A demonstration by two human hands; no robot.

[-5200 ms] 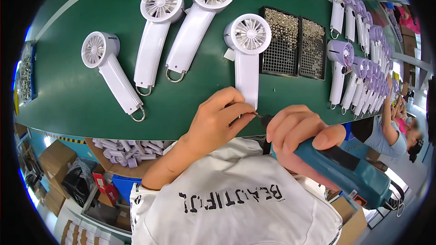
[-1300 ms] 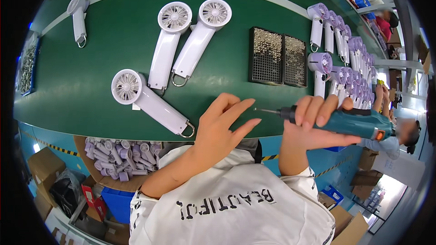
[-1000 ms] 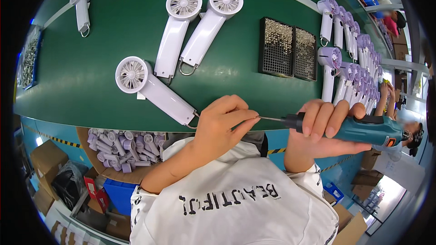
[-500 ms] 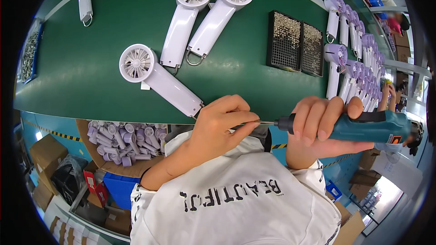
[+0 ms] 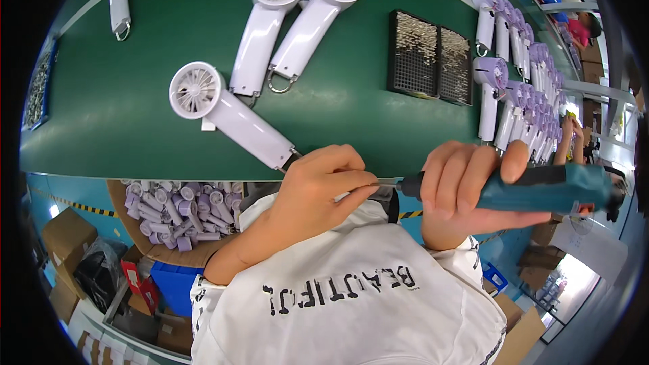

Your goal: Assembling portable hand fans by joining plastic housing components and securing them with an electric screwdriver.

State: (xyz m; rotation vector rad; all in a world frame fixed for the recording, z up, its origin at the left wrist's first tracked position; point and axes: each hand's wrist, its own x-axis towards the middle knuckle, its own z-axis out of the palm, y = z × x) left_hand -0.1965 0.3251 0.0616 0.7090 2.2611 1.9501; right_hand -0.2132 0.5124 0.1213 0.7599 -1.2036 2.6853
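My right hand (image 5: 466,182) is wrapped round the teal body of an electric screwdriver (image 5: 541,189), which lies level and points left. Its thin bit reaches the fingertips of my left hand (image 5: 324,186). Thumb and forefinger there are pinched together at the bit's tip; whatever sits between them is too small to make out. Beside the left knuckles lies a white handheld fan (image 5: 250,132), its handle end with a dark strap partly behind that hand. Two more handheld fans, one on the left (image 5: 253,47) and one on the right (image 5: 307,37), lie side by side farther off.
Two black screw trays (image 5: 414,54) stand right of the fans. Rows of purple-and-white fans (image 5: 517,105) line the right side. Another fan (image 5: 119,7) and a blue tray of small metal parts (image 5: 39,88) are at left. Below the table edge, a carton (image 5: 193,251) holds many fan parts.
The whole view has shifted slightly, so the table things appear a little farther left and up. Both hands keep the same hold, with the bit still at the left fingertips.
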